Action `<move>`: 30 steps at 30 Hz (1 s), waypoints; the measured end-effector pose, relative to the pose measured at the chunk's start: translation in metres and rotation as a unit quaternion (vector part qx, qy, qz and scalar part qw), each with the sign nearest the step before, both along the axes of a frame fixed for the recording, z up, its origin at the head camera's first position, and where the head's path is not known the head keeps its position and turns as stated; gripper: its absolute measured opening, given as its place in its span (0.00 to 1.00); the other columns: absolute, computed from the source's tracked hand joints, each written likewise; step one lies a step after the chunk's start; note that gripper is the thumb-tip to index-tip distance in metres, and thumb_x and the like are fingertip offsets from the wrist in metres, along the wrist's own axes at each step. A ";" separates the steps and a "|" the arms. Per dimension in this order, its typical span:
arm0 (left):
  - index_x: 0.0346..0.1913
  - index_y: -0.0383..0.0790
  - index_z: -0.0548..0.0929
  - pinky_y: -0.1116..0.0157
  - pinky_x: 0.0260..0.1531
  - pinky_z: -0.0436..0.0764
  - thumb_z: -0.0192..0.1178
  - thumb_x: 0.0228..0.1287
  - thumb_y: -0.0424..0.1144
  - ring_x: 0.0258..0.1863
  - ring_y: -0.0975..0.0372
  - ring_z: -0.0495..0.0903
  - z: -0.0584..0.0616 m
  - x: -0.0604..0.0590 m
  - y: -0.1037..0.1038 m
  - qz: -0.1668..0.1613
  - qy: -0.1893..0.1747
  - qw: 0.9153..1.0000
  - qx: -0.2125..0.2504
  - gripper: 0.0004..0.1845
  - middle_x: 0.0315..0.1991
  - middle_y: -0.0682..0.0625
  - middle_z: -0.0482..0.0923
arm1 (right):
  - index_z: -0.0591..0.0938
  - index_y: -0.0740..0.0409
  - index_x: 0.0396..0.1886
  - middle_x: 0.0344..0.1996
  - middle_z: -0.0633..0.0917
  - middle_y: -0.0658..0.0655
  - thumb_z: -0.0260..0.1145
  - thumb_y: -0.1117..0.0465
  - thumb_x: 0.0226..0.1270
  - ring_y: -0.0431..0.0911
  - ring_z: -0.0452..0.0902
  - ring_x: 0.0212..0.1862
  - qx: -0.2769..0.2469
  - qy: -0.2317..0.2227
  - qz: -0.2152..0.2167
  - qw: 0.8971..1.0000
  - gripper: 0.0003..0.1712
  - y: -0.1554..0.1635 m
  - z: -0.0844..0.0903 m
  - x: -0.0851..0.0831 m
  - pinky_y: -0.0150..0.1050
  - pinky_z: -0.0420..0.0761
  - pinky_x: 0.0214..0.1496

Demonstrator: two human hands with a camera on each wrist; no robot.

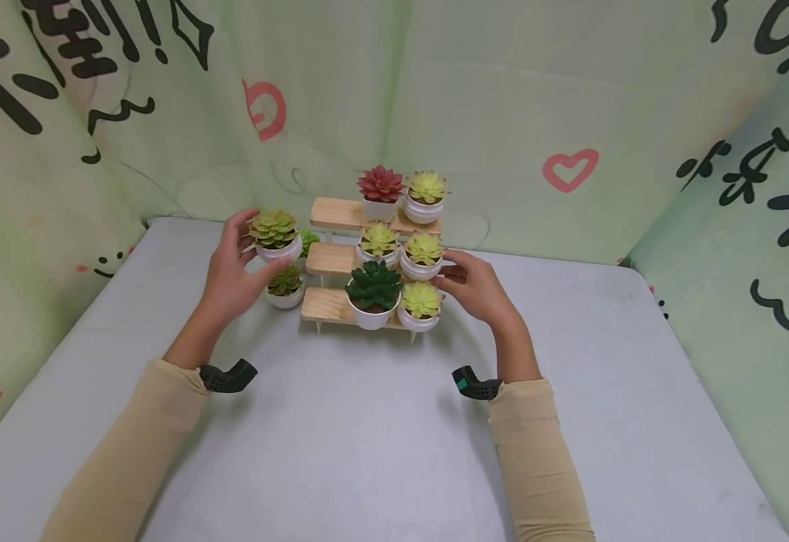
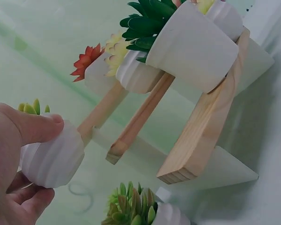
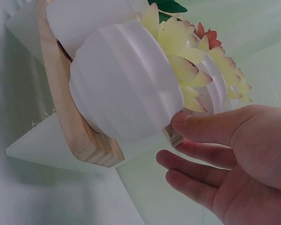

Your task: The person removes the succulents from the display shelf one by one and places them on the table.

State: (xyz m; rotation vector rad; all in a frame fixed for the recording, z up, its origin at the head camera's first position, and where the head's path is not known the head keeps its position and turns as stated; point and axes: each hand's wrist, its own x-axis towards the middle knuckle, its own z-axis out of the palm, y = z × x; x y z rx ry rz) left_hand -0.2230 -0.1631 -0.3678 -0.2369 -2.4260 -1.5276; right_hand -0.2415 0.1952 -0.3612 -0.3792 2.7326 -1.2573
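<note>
Left of the tiered wooden stand, my left hand grips a white ribbed pot holding a yellow-green succulent, raised off the table. Thumb and fingers lie on opposite sides of this pot. At the stand's right side, my right hand has its thumb and index finger at the end of the middle board, seemingly pinching it, close beside a pale yellow succulent. The other fingertips stand free. Nearer that wrist camera, a lower-tier white pot partly hides the contact.
A red succulent and a yellow one occupy the top tier. Below stand a dark green succulent and more yellow ones. Two potted succulents, one in front, sit left of the stand on the white table. A printed curtain hangs behind.
</note>
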 end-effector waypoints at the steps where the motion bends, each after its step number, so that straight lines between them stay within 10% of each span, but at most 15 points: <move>1: 0.73 0.44 0.53 0.50 0.70 0.68 0.68 0.59 0.35 0.69 0.48 0.65 -0.001 0.001 -0.001 0.001 0.000 1.000 0.003 0.44 0.68 0.38 0.63 | 0.70 0.54 0.68 0.65 0.74 0.59 0.63 0.62 0.69 0.56 0.75 0.63 0.000 0.001 0.000 1.000 0.29 0.000 0.000 0.000 0.50 0.79 0.64; 30: 0.74 0.43 0.52 0.48 0.69 0.68 0.67 0.60 0.35 0.68 0.46 0.66 -0.013 0.004 -0.001 -0.012 -0.006 1.000 0.012 0.44 0.68 0.36 0.62 | 0.70 0.54 0.69 0.66 0.74 0.59 0.64 0.63 0.68 0.56 0.74 0.64 0.005 -0.002 -0.002 1.000 0.30 0.000 0.001 -0.001 0.50 0.78 0.65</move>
